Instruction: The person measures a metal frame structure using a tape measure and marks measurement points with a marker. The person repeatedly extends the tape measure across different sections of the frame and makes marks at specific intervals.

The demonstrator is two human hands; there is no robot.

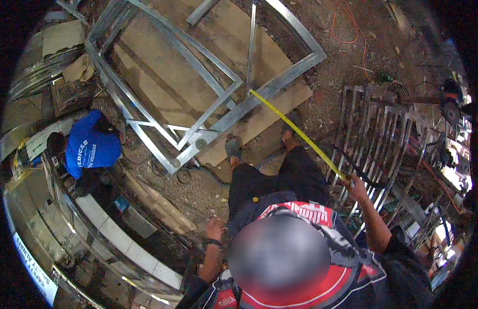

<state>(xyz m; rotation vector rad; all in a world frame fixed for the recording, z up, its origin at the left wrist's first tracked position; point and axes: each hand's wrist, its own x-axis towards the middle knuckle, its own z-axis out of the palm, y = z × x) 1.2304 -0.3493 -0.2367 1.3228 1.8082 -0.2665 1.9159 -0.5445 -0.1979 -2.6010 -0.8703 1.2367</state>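
My right hand [357,189], out to the right, is closed around the near end of a tape measure. Its yellow blade [300,135] runs out straight, up and to the left. The blade's far end lies at the near rail of a large metal frame [272,87], made of silvery square tubes. Low beside my left hip hangs my left hand [214,229], with a dark band at the wrist. Nothing shows in it, and its fingers look loosely apart. The tape's case is mostly hidden by my right hand.
The frame rests on brown boards [218,36]. To the left, a person in a blue shirt [93,147] crouches by stacked material. Metal grilles [372,139] lie at right, near a power tool [450,105]. An orange cord [347,26] crosses the dirt floor.
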